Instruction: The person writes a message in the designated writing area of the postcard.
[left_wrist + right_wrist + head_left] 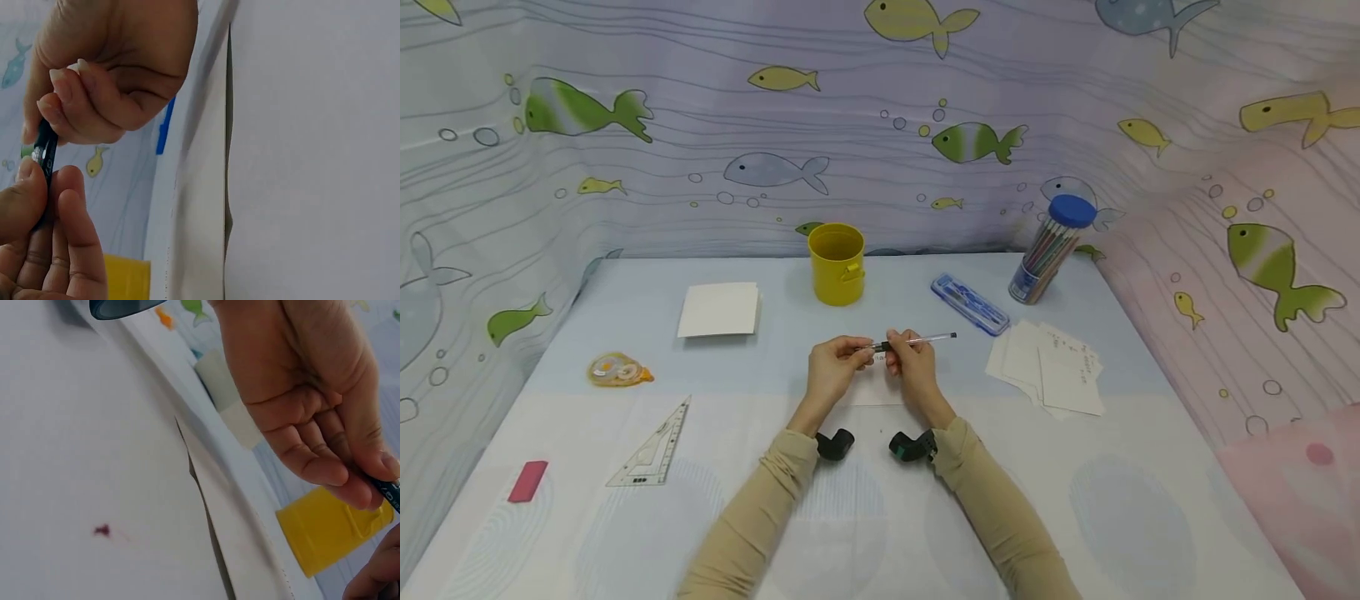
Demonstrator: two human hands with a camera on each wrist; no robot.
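Both hands hold a pen [942, 337] with a clear barrel and a dark end, slanting a little over a white card [874, 393]. My left hand [831, 371] pinches the dark end between thumb and fingers. On the right, my right hand [916, 371] grips the pen further along, its clear barrel sticking out past the fingers. In the left wrist view, the dark part of the pen [47, 150] with light lettering runs between the two hands. Some writing shows on the card's upper part; the hands hide the rest of that edge.
A yellow cup [838, 283] stands at the back, with white cards [719, 310] left of it. Rightward lie a blue case [970, 303], a pencil jar [1051, 250] and loose written cards [1067, 375]. Correction tape [617, 369], a set square [655, 450] and a red eraser [528, 482] lie left.
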